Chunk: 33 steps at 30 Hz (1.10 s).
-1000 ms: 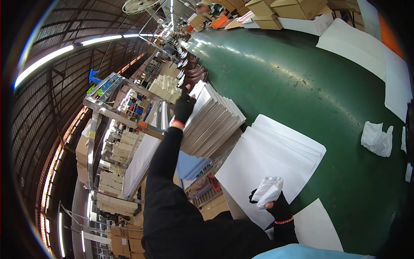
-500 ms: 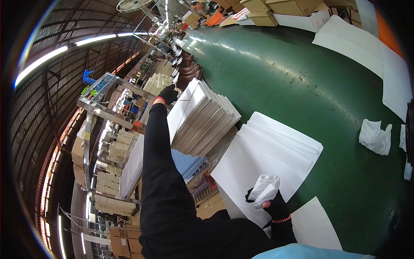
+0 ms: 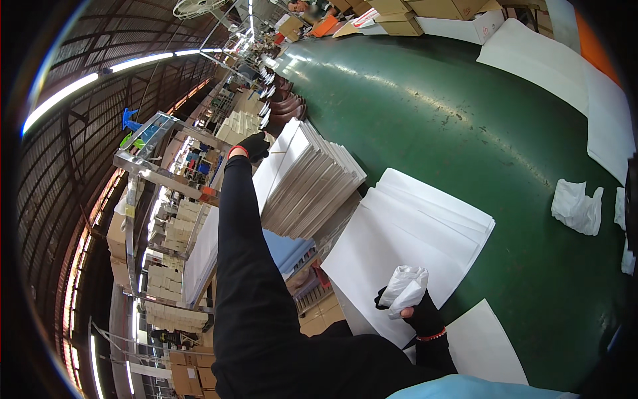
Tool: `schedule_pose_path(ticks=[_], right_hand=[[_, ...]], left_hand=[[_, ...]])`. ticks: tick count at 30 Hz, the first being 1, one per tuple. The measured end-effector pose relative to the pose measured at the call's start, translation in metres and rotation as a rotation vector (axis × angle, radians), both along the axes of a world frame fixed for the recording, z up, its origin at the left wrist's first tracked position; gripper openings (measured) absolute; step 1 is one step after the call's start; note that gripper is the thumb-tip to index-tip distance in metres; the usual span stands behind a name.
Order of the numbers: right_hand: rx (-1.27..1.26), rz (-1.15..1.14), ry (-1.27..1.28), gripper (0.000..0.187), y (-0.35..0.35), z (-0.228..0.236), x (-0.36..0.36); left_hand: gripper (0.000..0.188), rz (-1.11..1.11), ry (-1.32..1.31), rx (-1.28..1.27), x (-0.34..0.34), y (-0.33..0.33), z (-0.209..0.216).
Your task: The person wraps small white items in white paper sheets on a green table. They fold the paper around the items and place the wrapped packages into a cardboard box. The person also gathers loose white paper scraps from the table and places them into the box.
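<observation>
My right hand [image 3: 420, 316], in a black glove with bare fingertips, grips a crumpled white paper wad [image 3: 406, 289] above a fanned stack of large white sheets [image 3: 405, 233]. Whether anything is inside the paper is hidden. My left hand [image 3: 252, 146], also black-gloved, is stretched far forward at the end of my extended arm, beside the far end of a tall bound stack of white sheets [image 3: 312, 179]. Its fingers look curled, and a small pale patch shows at their tips. I cannot make out what they hold, if anything.
The long green surface [image 3: 425, 113] carries another crumpled white paper piece [image 3: 577, 207] at right. Brown shoes [image 3: 287, 110] line its far left edge. A metal frame [image 3: 156, 169] stands left. Cardboard boxes [image 3: 438, 8] and a person [image 3: 309, 10] are at the far end.
The whole view has shifted slightly. My left hand has drawn a little left and back beside the tall stack. My right hand still grips the paper wad, nearly unmoved.
</observation>
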State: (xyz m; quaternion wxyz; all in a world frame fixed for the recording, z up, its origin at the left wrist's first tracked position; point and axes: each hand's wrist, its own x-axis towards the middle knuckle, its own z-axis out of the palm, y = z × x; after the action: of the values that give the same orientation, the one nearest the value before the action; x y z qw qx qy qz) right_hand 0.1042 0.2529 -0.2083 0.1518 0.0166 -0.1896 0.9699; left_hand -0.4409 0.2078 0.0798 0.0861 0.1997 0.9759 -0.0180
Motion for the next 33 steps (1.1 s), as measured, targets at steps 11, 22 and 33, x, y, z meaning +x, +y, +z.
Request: schedule_pose_path(ticks=[11,22,33], right_hand=[[0.012,0.004,0.011,0.08,0.001,0.001,0.0],[-0.021,-0.025,-0.01,0.078,0.0,0.003,0.0],[0.093,-0.08,-0.012,0.079,0.008,-0.003,-0.009]], left_hand=[[0.025,-0.016,0.039,0.048,0.0,-0.006,-0.006],[0.029,-0.047,-0.052,-0.111,0.013,0.021,-0.002],[0.079,0.058,-0.311,0.533,-0.006,0.044,0.022]])
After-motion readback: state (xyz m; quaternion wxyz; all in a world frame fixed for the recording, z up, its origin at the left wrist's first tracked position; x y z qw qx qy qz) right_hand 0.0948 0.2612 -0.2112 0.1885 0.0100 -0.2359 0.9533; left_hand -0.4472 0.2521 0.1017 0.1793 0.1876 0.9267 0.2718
